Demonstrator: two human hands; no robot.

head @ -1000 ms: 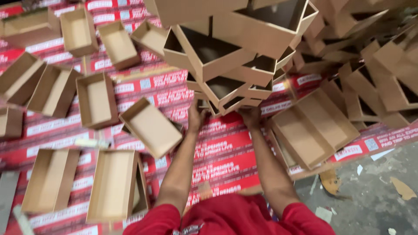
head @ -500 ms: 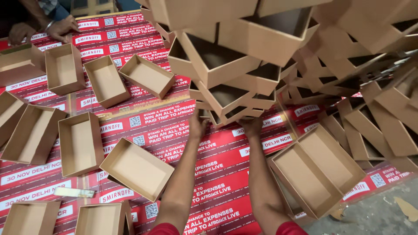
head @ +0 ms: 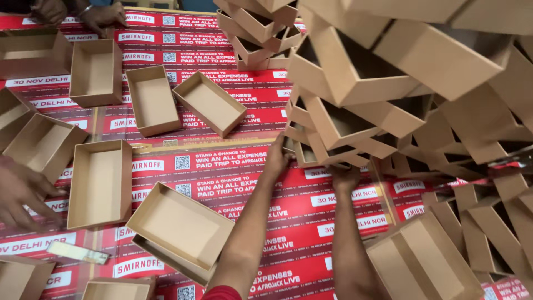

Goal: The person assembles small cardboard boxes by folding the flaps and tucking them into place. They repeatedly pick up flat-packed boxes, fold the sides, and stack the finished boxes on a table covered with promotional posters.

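Both my arms reach forward to the foot of a tall leaning stack of brown cardboard box trays [head: 355, 83] that towers over the camera. My left hand [head: 276, 158] presses against the left side of the lowest trays. Under the bottom of the stack, my right hand [head: 345, 176] grips the lowest tray. The stack rests on a floor covered with red printed sheets [head: 288, 222]. Fingers of both hands are partly hidden by the cardboard.
Several open brown trays lie on the red sheets, one near my left arm [head: 180, 228], one further left [head: 101, 183]. More trays pile up at the right [head: 427, 261]. Another person's hand [head: 22, 191] rests at the left edge; other hands [head: 102, 14] show at the top.
The view has tilted and moved closer to the stack, which now fills the upper right. My hands stay at the stack's base. Another person's hand has appeared at the left.
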